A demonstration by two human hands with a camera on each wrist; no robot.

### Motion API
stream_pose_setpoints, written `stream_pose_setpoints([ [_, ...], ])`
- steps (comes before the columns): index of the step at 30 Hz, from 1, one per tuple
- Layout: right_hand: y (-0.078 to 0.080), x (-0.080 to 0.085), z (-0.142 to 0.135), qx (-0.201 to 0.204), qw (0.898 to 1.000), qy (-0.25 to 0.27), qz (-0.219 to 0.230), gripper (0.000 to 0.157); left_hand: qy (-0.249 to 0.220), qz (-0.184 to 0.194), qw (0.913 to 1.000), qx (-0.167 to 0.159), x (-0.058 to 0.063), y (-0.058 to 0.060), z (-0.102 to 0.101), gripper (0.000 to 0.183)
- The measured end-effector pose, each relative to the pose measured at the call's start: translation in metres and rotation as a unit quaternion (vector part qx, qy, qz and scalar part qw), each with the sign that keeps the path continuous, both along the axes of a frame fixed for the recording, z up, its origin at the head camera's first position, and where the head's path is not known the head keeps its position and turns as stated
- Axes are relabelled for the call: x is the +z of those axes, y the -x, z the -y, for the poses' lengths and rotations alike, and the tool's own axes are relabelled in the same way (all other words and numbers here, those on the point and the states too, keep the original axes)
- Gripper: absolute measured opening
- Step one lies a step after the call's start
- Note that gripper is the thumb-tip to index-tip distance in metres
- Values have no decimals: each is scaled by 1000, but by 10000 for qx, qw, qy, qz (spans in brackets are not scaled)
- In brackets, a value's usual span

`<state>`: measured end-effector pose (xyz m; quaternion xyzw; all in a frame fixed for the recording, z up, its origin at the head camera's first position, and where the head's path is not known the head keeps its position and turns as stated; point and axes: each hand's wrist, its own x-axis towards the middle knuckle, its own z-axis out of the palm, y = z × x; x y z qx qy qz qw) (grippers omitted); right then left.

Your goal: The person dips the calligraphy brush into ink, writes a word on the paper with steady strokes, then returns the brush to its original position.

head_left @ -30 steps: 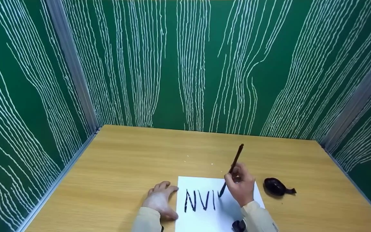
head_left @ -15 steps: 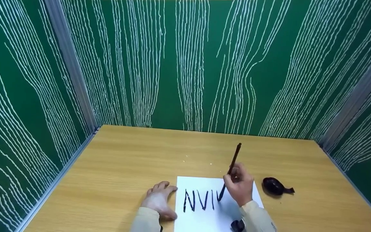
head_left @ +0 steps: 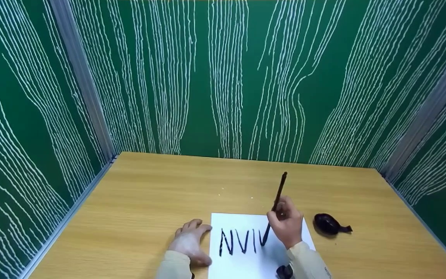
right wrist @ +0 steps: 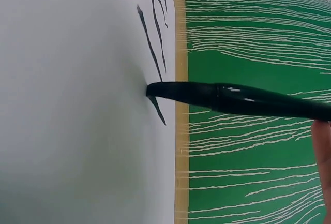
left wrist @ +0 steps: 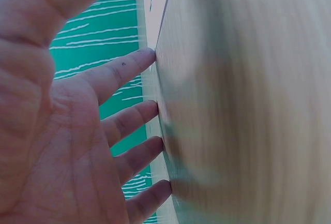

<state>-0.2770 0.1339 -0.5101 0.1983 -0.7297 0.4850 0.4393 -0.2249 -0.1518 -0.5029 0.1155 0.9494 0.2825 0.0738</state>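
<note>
My right hand (head_left: pixel 288 226) pinches a slim black brush (head_left: pixel 279 192) near its middle, and the handle leans up and away. In the right wrist view the dark brush tip (right wrist: pixel 160 88) touches the white paper (right wrist: pixel 77 105) on a black stroke. Black marks reading N, V and I (head_left: pixel 242 241) run across the sheet, with a short slanted stroke at the brush tip to their right. My left hand (head_left: pixel 189 241) rests on the table at the paper's left edge, fingers spread. In the left wrist view its fingertips (left wrist: pixel 147 56) touch the tabletop and hold nothing.
A small glossy black dish (head_left: pixel 327 224) with a short handle-like end sits right of the paper. Tiny white specks (head_left: pixel 251 197) lie on the wooden table (head_left: pixel 161 178) beyond the sheet. Green walls (head_left: pixel 192 77) with white wavy lines stand behind and at both sides.
The brush tip has moved down the paper, and the slanted stroke under it has grown longer. My left hand has stayed at the paper's edge. The head view has shifted slightly.
</note>
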Motion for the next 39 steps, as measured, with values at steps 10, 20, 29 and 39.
stream_pose_setpoints([
  [10,-4,2,1,297,9982,159,491,35,95,-1,10000,11,0,0,0,96],
  [20,-5,2,-1,481,9968,204,607,33,114,63,9999,50,-2,0,-2,98],
  [29,1,22,-12,226,9821,1823,412,20,25,51,10000,13,0,0,-1,94],
  [39,5,11,-13,-98,9915,1089,699,22,29,79,10000,18,-1,1,-1,97],
])
